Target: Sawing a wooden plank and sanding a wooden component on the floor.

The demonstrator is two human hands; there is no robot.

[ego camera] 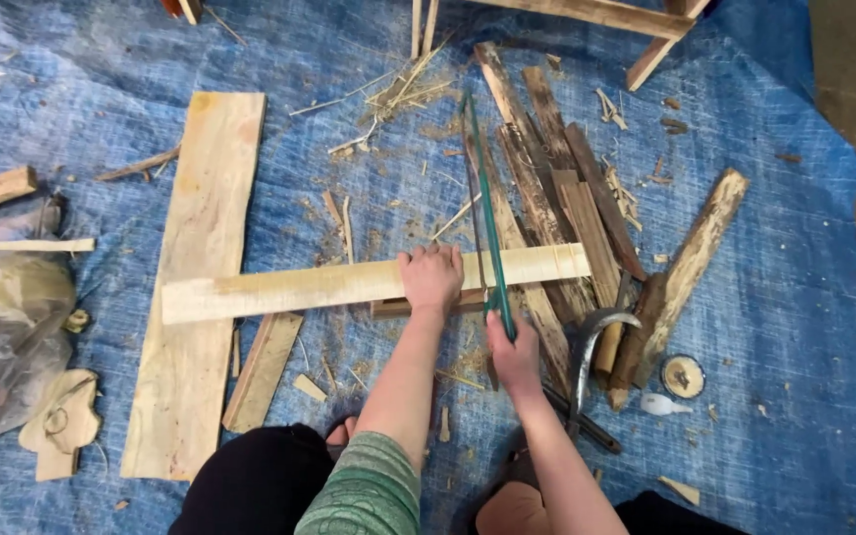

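The left hand [431, 278] presses flat, palm down, on a long pale wooden slat [349, 285], fingers curled over its far edge, holding it down rather than clasping it. The slat lies crosswise, its left end resting on top of a wide pale plank [200, 248] and its right end reaching over a heap of dark split wood pieces [557, 188]. Just right of the left hand, the right hand [512, 355] is closed around the near end of a green-framed saw [487, 218], whose thin blade and frame run away from the person and cross the slat just beside the left hand's fingers. Under the slat, near the left hand, a short brown block [393, 308] shows. A smaller board [262, 369] lies nearer the person than the slat, just beside the plank. Right of the slat's right end, a curved metal blade [587, 347] rests against a rough log piece [691, 263], and a small round lid [684, 376] lies near it. All of it sits on a blue tarp [795, 297] strewn with wood chips, with a clear plastic bag [2, 337] well left of the plank
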